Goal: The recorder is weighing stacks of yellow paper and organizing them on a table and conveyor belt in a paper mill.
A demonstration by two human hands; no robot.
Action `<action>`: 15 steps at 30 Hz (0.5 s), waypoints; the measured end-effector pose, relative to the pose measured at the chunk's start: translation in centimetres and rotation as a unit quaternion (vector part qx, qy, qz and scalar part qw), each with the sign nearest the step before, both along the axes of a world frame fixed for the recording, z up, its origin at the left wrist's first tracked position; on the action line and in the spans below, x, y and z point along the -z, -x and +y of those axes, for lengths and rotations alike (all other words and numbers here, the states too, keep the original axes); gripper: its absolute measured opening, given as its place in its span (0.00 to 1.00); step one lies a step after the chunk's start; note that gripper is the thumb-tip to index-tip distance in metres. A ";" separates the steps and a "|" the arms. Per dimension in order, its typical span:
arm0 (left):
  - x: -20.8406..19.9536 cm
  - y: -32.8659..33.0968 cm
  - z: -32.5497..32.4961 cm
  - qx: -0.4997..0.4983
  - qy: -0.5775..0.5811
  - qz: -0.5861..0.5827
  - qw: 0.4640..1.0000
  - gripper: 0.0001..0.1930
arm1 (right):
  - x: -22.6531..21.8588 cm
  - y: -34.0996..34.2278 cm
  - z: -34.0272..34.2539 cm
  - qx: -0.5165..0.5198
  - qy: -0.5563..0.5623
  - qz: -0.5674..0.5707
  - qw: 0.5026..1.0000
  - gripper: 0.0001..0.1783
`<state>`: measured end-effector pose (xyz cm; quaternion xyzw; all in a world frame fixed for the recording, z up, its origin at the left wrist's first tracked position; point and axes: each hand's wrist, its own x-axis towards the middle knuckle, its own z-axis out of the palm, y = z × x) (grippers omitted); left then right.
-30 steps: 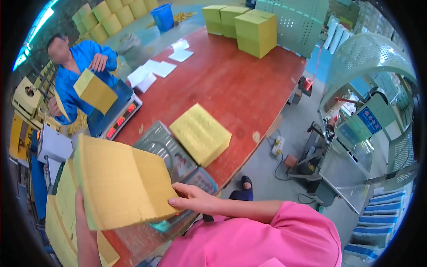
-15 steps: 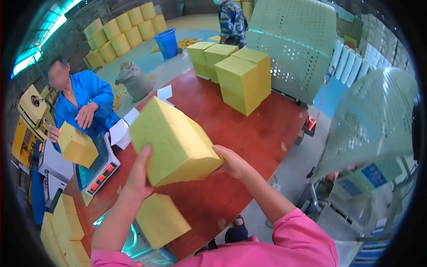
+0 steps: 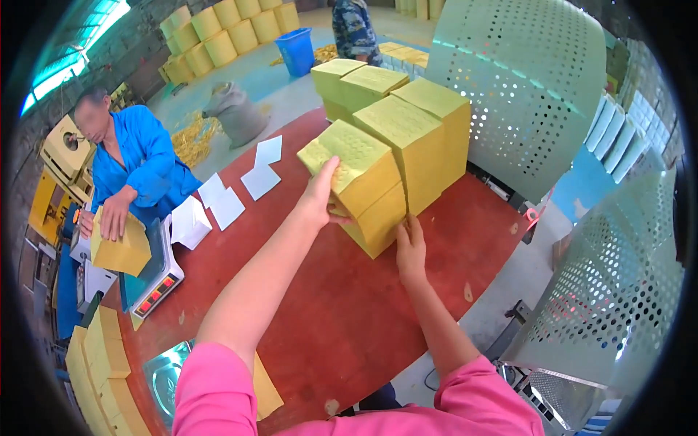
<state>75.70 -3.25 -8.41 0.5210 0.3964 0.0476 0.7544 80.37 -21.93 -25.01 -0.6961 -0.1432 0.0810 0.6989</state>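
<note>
Your left hand [image 3: 320, 196] and right hand [image 3: 409, 247] clasp the yellow rectangular paper bundle [image 3: 361, 185] from opposite sides, tilted on the red surface [image 3: 349, 305], long axis running away from you, against taller yellow stacks [image 3: 422, 134].

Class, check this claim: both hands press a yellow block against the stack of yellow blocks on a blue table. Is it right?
Not quite: the table is red, not blue. The head view shows the left hand and right hand on the yellow block, against the stack.

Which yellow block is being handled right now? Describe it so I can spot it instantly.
On the red table, find the row of yellow paper blocks by the perforated green drum. It is the nearest, tilted block, the only one with both hands on it.
</note>
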 end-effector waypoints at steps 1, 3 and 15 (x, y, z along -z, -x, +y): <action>0.0 -0.4 0.0 0.009 -0.028 0.000 1.000 0.41 | 0.4 1.0 -0.2 0.022 0.002 -0.069 0.997 0.25; -0.2 -0.2 -0.1 0.000 -0.030 -0.013 0.999 0.41 | 0.2 2.6 -0.2 0.012 0.008 -0.102 0.995 0.23; -4.1 24.4 -2.9 0.075 -0.370 -0.169 0.910 0.41 | 0.0 4.6 -2.0 -0.027 -0.052 -0.040 0.997 0.16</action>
